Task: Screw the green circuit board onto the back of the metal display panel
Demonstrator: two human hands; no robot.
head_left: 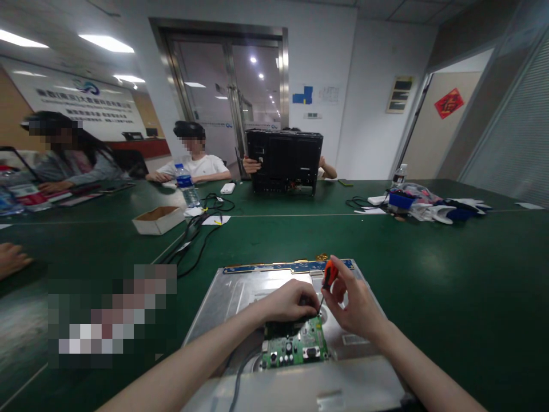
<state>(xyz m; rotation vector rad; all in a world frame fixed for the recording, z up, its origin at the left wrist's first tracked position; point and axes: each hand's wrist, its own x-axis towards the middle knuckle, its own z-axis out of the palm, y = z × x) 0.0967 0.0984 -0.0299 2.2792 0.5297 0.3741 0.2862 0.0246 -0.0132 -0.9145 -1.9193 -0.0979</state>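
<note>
A screwdriver [329, 276] with an orange and black handle is pinched in my right hand [358, 303]. Its thin shaft slants down to the upper right corner of a green circuit board [295, 346]. My left hand [294, 300] is closed, its fingertips bunched beside the screwdriver's tip at that corner; what they hold, if anything, is hidden. The board lies on a silver metal panel [214, 312], which rests on the table. Along the panel's far edge runs a narrow blue circuit strip [257, 267]. A grey cable [238, 377] passes the board's left side.
The green table [450, 309] carries a white box [158, 221], black cables [195, 229], a water bottle [186, 186] and a pile of bags and cloths [433, 203]. Across it, a person holds up a black device casing [285, 160]. Other people sit at the left.
</note>
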